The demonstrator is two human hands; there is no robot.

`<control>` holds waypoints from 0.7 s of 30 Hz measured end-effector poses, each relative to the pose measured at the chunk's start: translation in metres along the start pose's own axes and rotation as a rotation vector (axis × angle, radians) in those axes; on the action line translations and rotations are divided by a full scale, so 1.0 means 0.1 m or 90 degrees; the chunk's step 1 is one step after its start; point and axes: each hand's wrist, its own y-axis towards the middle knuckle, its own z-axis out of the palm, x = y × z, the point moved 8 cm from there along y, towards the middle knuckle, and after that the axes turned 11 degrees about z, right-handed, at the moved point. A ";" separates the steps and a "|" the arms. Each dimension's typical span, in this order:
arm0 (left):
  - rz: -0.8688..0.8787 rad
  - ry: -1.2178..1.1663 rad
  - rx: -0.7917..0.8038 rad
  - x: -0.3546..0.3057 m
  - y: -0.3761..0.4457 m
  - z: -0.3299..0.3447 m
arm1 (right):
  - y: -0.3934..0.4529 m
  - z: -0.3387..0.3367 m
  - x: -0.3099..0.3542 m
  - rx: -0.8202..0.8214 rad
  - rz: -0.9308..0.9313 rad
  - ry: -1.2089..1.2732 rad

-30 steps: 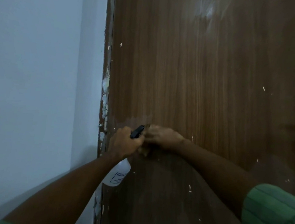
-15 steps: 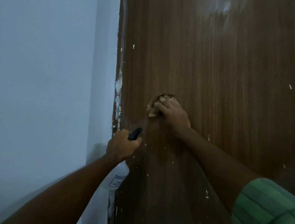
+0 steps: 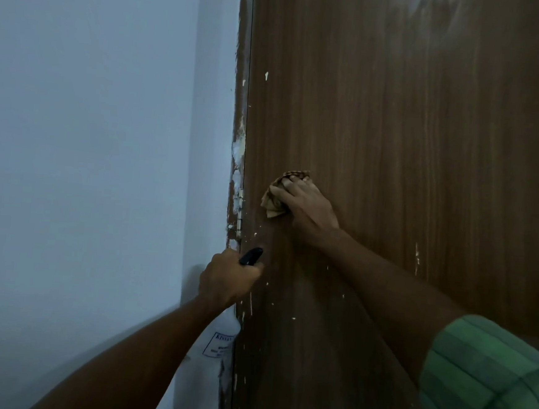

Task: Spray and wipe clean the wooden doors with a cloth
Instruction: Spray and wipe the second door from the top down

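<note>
The brown wooden door (image 3: 411,144) fills the right side of the view, flecked with small white paint spots. My right hand (image 3: 307,204) presses a crumpled tan cloth (image 3: 273,201) against the door near its left edge, at mid height. Lower down, my left hand (image 3: 227,278) grips the neck of a white spray bottle (image 3: 220,339); its black nozzle (image 3: 251,256) points up towards the door. The bottle's top is hidden by my fingers.
A pale blue wall (image 3: 81,157) runs along the left. The brown door frame (image 3: 240,111) has chipped white patches, and a metal hinge (image 3: 240,215) sits just left of the cloth. A pale smear (image 3: 438,14) marks the door's top.
My right hand has carried the cloth up the door, away from the spray nozzle, then held it near the left edge. The left hand keeps the bottle low; the view shifted left.
</note>
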 end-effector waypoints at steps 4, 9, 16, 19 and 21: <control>-0.013 -0.061 -0.025 0.08 0.04 -0.06 | -0.21 0.35 0.18 -0.056 -0.025 -0.019; 0.025 -0.084 -0.047 0.06 0.09 -0.15 | -0.76 1.00 0.69 0.263 -0.381 -0.122; 0.037 -0.125 -0.059 0.07 0.27 -0.38 | 0.13 0.69 0.52 0.001 -0.104 -0.021; 0.031 -0.136 -0.090 0.06 0.30 -0.49 | -0.18 0.95 0.77 0.077 -0.221 -0.057; 0.036 -0.133 -0.078 0.06 0.29 -0.44 | -0.13 0.85 0.73 0.092 -0.294 -0.103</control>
